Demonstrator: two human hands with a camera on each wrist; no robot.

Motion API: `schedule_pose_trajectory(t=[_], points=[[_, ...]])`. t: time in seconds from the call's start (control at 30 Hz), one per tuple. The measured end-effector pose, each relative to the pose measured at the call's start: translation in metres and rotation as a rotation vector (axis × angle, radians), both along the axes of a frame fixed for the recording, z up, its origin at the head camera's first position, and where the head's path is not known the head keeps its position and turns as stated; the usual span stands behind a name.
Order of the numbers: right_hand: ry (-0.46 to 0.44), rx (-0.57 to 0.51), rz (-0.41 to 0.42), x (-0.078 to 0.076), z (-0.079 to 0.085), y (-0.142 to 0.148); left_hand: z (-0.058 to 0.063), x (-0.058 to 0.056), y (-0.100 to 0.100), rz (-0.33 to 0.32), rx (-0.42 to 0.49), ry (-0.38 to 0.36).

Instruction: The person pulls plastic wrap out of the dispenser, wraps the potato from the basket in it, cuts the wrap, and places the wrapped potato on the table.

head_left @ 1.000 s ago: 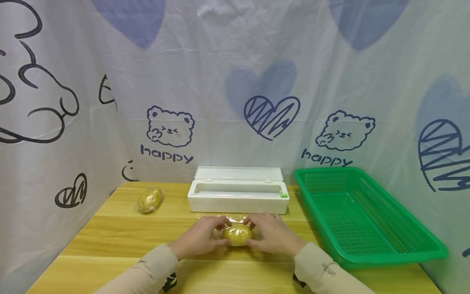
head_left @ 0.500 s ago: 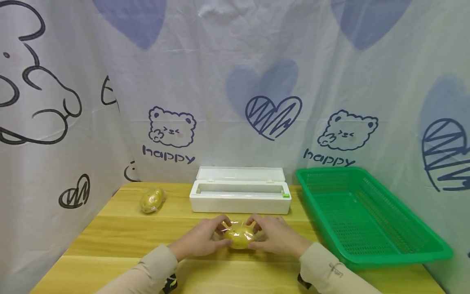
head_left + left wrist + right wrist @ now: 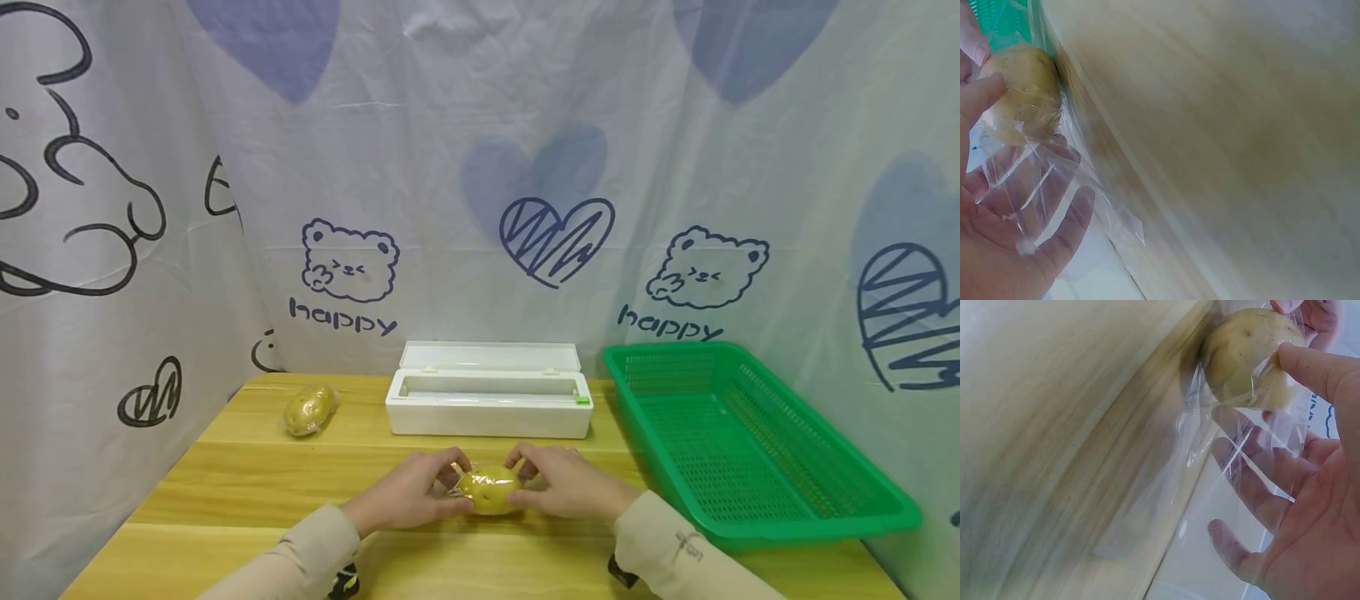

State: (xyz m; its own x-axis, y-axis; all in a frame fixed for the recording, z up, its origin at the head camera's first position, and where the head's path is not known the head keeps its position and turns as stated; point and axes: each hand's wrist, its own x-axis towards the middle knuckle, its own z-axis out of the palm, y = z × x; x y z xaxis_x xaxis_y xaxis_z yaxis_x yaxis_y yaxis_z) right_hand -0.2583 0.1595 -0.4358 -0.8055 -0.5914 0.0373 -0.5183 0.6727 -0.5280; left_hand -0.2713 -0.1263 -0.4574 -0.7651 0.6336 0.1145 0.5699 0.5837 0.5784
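A yellow potato [image 3: 489, 490] with shiny clear plastic film round it lies on the wooden table between both hands. My left hand [image 3: 411, 493] holds its left end, thumb on the near side and fingers curled behind. At the other end my right hand [image 3: 572, 487] grips in the same way. The left wrist view has loose clear film [image 3: 1041, 181] spreading from the potato [image 3: 1025, 94] over the fingers. In the right wrist view, creased film [image 3: 1235, 444] also trails down from the potato [image 3: 1247, 353] across the fingers and table.
Behind the hands stands a white film-dispenser box [image 3: 489, 420], lid raised, with a green slider [image 3: 582, 400]. Another film-wrapped potato [image 3: 309, 410] lies at the back left. A green plastic basket [image 3: 675, 467] stands on the right. Printed cloth [image 3: 450, 167] hangs behind the table.
The potato has rolled slightly toward me between the hands, and the film glinting behind it has drawn in. Both hands keep their hold and have shifted only a little.
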Motion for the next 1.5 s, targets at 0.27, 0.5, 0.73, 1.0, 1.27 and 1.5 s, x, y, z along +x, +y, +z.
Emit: schedule_pose_trajectory(t=[0.27,0.5,0.73,1.0,1.27,1.5], points=[[-0.113,-0.037,0.021,-0.002,0.004,0.001,-0.002,0.0,-0.001,-0.012,0.045,-0.023],[-0.125,-0.009,0.069,-0.008,0.003,0.003,0.0,0.001,-0.001,-0.011,0.096,-0.112],[-0.126,0.026,0.074,-0.01,0.004,0.001,0.001,0.002,-0.003,0.0,0.127,-0.219],[-0.127,0.078,0.06,-0.016,0.002,-0.002,0.001,0.0,-0.004,-0.005,0.143,-0.263],[-0.102,0.109,0.086,-0.024,0.001,-0.002,-0.001,-0.003,-0.002,0.037,0.129,-0.248],[-0.136,0.072,0.033,-0.028,0.0,-0.005,-0.001,-0.005,-0.002,0.078,0.073,-0.184]])
